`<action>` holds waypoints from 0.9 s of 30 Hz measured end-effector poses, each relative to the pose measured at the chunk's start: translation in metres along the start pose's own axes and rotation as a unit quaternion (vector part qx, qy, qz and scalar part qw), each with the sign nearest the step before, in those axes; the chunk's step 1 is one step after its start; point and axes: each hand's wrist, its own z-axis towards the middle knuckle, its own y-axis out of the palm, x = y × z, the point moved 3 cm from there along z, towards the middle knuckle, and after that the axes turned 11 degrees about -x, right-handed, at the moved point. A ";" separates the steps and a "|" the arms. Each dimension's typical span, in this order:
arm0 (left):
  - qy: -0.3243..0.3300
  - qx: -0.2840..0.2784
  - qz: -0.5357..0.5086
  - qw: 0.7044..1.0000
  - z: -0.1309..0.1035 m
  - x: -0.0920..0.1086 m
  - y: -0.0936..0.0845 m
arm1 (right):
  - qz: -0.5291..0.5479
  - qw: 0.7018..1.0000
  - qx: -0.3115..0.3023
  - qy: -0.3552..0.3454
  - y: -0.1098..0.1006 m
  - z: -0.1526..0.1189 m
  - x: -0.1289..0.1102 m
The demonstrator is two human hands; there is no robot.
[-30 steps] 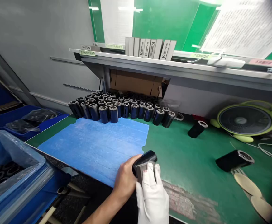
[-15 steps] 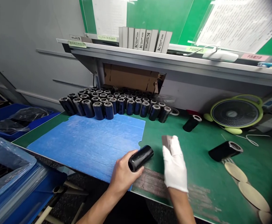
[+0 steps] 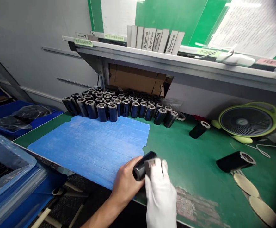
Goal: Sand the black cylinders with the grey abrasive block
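With fingers of left hand (image 3: 126, 181) curled closed, gripping black cylinder (image 3: 142, 165) between both hands, long axis slanting away rightward; with gloved right hand (image 3: 162, 194), pinching grey block (image 3: 148, 167) seemingly against right flank.

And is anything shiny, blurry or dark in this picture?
In the head view, a white streak of glare crosses the top of the sheet, whose writing is too blurry to read; also in the head view, light gleams on the held tube, the gloved right hand looks slightly soft, and the right-hand corners go black.
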 end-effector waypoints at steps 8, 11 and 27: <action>-0.010 -0.002 -0.009 1.000 0.001 0.002 0.000 | -0.005 1.000 -0.029 0.004 -0.011 -0.001 -0.007; -0.005 0.005 -0.001 1.000 0.000 0.000 -0.001 | 0.001 1.000 -0.021 0.007 -0.010 0.001 -0.009; -0.002 0.000 -0.012 1.000 0.002 -0.005 -0.001 | -0.056 0.998 0.016 -0.010 -0.009 0.007 -0.013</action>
